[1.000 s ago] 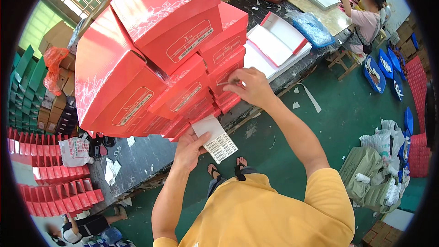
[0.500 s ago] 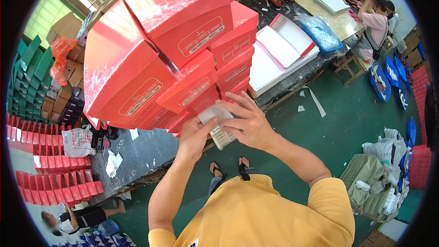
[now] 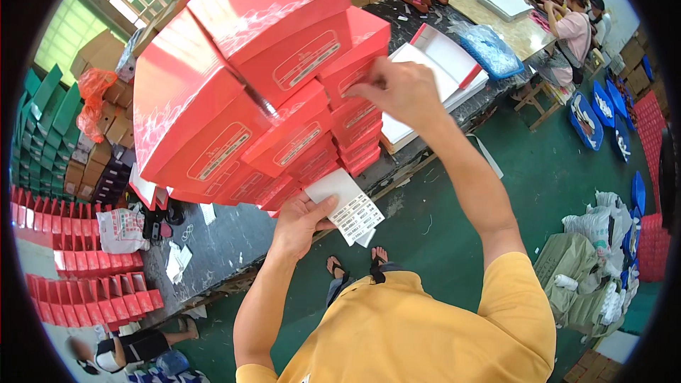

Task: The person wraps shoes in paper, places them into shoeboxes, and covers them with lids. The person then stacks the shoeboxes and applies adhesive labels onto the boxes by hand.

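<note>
My left hand (image 3: 301,223) grips a sheet of white printed stickers (image 3: 349,211), its thumb lying on top, just in front of the stacked boxes. Another white piece shows beneath the sheet's lower corner. My right hand (image 3: 408,92) is raised at the end of a red shoe box (image 3: 358,46) on the right of the stack, fingers curled together against or very near its printed panel. Whatever those fingers may pinch is hidden. Larger red boxes (image 3: 284,28) with white flower patterns rise to the left, each with an outlined label panel.
A dark worktable (image 3: 227,241) runs beneath the stack, with paper scraps on it. Behind my right hand lie white sheets and an open red-and-white box (image 3: 447,57). Beyond them is a blue basket (image 3: 493,50). Blue trays (image 3: 587,120) and green sacks (image 3: 567,269) line the floor at right.
My right hand has left the sticker sheet and moved up to the box end. My left hand still holds the sheet, which now shows more of its printed rows.
</note>
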Tool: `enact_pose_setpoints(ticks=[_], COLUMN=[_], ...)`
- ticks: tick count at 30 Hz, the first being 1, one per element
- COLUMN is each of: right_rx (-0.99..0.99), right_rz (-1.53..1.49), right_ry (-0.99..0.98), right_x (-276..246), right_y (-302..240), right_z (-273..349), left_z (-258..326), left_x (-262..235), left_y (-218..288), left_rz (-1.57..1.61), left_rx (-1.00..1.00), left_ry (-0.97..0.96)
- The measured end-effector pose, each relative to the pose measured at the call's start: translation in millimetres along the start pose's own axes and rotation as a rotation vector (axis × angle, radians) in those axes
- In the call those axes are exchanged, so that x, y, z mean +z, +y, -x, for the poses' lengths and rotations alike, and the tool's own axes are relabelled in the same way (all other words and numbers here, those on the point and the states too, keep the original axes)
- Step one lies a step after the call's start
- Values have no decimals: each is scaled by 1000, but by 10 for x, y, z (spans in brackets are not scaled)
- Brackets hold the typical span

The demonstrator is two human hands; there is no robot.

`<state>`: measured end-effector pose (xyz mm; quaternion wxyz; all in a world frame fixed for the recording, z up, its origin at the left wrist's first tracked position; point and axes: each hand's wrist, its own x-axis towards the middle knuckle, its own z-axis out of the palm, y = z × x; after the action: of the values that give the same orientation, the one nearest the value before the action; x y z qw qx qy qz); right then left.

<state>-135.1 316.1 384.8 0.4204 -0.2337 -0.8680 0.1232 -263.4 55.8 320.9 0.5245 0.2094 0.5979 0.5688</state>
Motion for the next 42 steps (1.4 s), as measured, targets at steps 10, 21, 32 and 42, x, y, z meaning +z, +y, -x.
enact_pose_setpoints(ticks=[10,21,32,42], right_rx=[-184,243,379,-147], right_rz=[-464,-507,-656,-461], right_ry=[-303,-268,-348,-339], right_x=[228,916,615,842], right_y=[-550,324,145,-709], right_z=[1265,1235,1242,1809], left_z=[-82,-89,-67,28], left_x=[-4,-179,-252,-480], left_y=[-68,-723,-468,-881], left_rz=[-21,208,50,295], left_rx=[12,-253,-50,-268], left_ry=[60,44,88,138])
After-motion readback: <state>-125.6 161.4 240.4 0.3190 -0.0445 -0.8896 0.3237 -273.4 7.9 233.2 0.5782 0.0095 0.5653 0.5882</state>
